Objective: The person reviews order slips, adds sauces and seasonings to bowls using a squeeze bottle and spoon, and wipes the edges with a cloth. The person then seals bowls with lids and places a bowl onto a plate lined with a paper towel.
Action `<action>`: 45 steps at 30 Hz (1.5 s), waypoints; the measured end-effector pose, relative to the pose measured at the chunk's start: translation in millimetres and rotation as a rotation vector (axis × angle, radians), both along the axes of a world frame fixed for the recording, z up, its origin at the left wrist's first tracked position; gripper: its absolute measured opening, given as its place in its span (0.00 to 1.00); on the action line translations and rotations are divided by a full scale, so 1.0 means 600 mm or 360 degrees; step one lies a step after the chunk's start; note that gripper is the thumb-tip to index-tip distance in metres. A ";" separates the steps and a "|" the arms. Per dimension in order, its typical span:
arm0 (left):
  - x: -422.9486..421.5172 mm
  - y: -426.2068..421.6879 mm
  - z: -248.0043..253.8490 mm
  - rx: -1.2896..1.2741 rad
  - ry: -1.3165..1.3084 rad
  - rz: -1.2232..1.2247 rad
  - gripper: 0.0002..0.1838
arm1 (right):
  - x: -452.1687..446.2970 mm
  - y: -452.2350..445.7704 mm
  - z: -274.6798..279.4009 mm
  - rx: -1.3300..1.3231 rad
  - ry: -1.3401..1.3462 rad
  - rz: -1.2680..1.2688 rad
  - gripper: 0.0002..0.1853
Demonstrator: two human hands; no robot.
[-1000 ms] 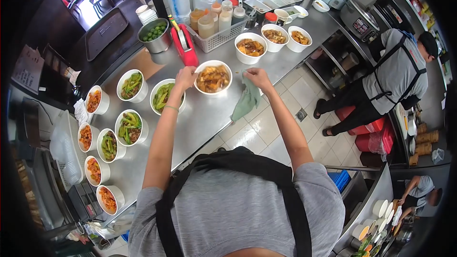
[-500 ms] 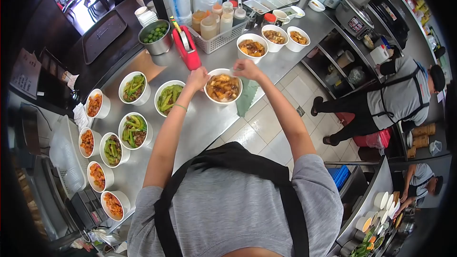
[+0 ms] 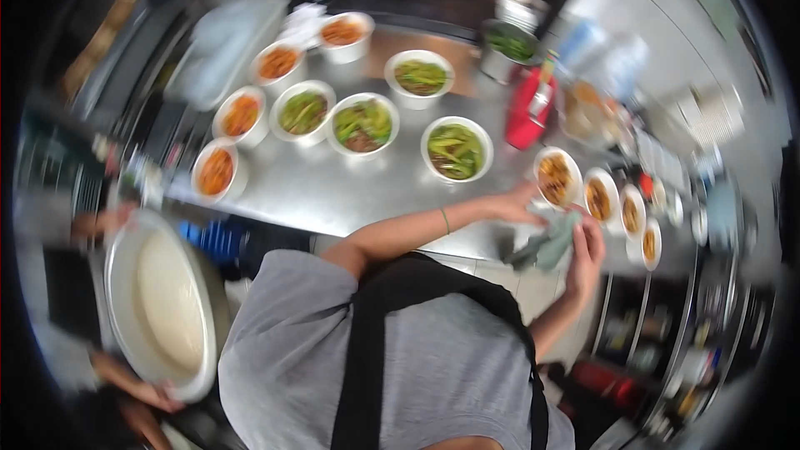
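My right hand [image 3: 588,248] has its fingers closed on a grey-green cloth [image 3: 546,243] at the counter's front edge. Beside it my left hand [image 3: 515,203] reaches in with fingers stretched out, close to the cloth; whether it touches the cloth is blurred. Just beyond both hands stands a white bowl of food in brown sauce [image 3: 557,177]. A row of similar bowls [image 3: 599,198] continues to the right. To the left of my left hand sits a bowl of green vegetables [image 3: 456,152].
Several bowls of greens [image 3: 363,127] and of orange-red food [image 3: 242,117] cover the left counter. A red tape dispenser [image 3: 529,112] stands behind the bowls, near a metal pot of green produce [image 3: 508,48]. At left, another person's hands hold a large white tub [image 3: 125,308].
My view has swung round, so the bowls appear shifted. My right hand has left the bowl's rim and taken the cloth. My left hand has let go of the bowl. A person with a tub appears.
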State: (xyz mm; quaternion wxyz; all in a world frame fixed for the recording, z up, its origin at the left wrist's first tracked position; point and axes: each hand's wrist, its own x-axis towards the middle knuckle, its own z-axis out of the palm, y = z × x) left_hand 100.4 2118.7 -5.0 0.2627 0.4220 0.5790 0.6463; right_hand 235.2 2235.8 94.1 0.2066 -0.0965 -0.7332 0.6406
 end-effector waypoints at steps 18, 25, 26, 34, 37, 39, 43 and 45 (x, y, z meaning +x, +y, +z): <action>0.387 -0.246 0.086 0.1309 -0.0386 0.2893 0.22 | 0.056 -0.224 0.150 0.0557 0.0854 0.2780 0.14; 0.639 -0.195 -0.029 0.0672 -0.0426 0.2915 0.27 | 0.210 -0.383 0.067 0.0795 0.1357 0.2760 0.34; 0.682 -0.189 -0.083 0.0577 -0.0546 0.3009 0.26 | 0.229 -0.409 0.053 0.0983 0.1502 0.2659 0.37; 0.960 -0.266 -0.286 0.0204 -0.1464 0.3923 0.24 | 0.364 -0.510 -0.138 0.0713 0.2006 0.2261 0.21; 0.986 -0.400 -0.334 -0.0042 -0.1455 0.4176 0.23 | 0.402 -0.502 -0.120 0.0517 0.1948 0.2377 0.16; 0.971 -0.481 -0.367 -0.0222 -0.1440 0.4194 0.22 | 0.419 -0.489 -0.101 0.0455 0.1914 0.2354 0.15; 0.894 -0.569 -0.427 -0.0466 -0.1434 0.4096 0.22 | 0.435 -0.481 -0.068 0.0417 0.1896 0.2245 0.13; 0.866 -0.565 -0.437 -0.0522 -0.1438 0.4070 0.21 | 0.442 -0.476 -0.057 0.0359 0.1851 0.2262 0.12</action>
